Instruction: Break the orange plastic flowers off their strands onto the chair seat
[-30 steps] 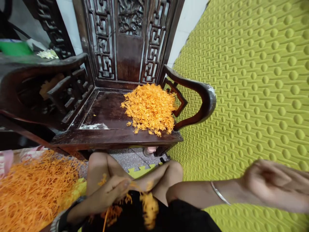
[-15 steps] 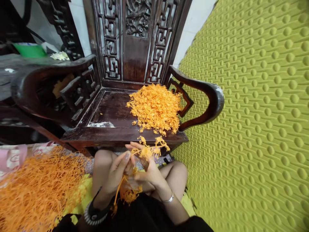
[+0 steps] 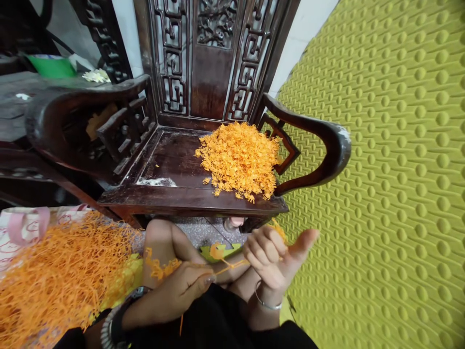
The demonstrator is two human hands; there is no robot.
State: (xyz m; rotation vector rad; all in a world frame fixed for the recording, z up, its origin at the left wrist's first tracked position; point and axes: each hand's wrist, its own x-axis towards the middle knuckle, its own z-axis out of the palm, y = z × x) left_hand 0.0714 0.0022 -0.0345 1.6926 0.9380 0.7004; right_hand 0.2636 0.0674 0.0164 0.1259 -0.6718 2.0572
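My left hand (image 3: 183, 288) is closed in a pinch on one end of a thin orange strand (image 3: 227, 264) over my lap. My right hand (image 3: 274, 257) has its fingers curled round the other end, thumb stuck out, with small orange bits showing in its grip. The strand is stretched between the two hands. A heap of small orange pieces (image 3: 240, 160) lies on the seat of a dark carved wooden chair (image 3: 163, 160) just ahead of my knees. A big tangle of long orange strands (image 3: 58, 276) lies at my left.
A yellow-green bumpy foam mat (image 3: 392, 169) covers the floor at the right. The chair's curved armrest (image 3: 327, 140) juts out near my right hand. A pink-and-white bag (image 3: 22, 228) lies under the tangle. A green container (image 3: 51, 65) sits on a dark surface at the far left.
My right hand came in from far right to meet the left hand, then both pulled apart, stretching a strand between them. The view shifted slightly left.
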